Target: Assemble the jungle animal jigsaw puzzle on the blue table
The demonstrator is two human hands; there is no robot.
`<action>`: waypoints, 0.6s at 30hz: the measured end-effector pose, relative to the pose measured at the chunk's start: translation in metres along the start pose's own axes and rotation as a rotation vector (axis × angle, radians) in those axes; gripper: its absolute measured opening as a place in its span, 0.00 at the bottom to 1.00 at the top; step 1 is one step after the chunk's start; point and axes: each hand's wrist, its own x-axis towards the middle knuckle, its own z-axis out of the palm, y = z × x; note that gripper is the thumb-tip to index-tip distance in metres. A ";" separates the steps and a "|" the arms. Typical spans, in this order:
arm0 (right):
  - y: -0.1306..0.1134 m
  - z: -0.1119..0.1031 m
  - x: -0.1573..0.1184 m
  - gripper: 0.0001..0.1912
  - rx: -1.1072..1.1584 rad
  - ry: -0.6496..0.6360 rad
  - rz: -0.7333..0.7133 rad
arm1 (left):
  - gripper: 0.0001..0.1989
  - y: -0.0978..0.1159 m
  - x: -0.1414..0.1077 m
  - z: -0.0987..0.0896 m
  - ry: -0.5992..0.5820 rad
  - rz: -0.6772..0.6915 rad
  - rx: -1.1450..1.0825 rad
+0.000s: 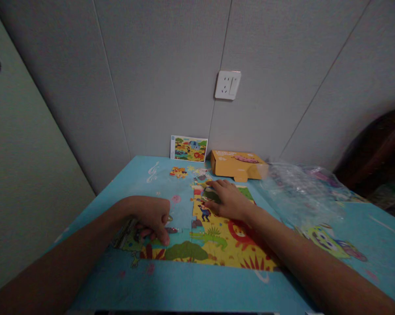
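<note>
A partly assembled jigsaw puzzle point(213, 251) with a lion, a crocodile and a zookeeper lies on the table, its left upper part not filled. My left hand point(153, 218) is at the puzzle's lower left, fingers curled and thumb pointing down onto the pieces there; whatever is between the fingers is hidden. My right hand point(232, 201) rests with fingers spread on the puzzle's upper middle, covering part of the picture. Beyond the puzzle's upper left corner, some loose puzzle pieces point(178, 172) lie on the tablecloth.
A picture card point(189, 148) leans against the wall beside an orange box point(238, 165). Crumpled clear plastic point(298, 188) lies to the right. The blue patterned tablecloth point(190, 288) covers the table, and a wall socket point(228, 85) is above.
</note>
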 end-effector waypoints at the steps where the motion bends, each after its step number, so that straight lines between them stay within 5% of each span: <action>1: 0.002 0.002 0.000 0.26 0.005 -0.008 0.024 | 0.18 0.000 0.000 0.000 0.007 0.014 0.002; 8: 0.001 0.005 0.000 0.28 0.149 0.011 0.053 | 0.19 0.005 -0.004 0.002 0.065 0.051 0.014; 14: -0.005 0.004 0.002 0.22 0.336 0.181 -0.096 | 0.17 0.010 0.017 0.005 0.601 0.292 -0.075; 18: -0.018 0.002 -0.002 0.16 0.440 0.145 -0.249 | 0.15 0.011 0.030 0.008 0.867 0.425 -0.087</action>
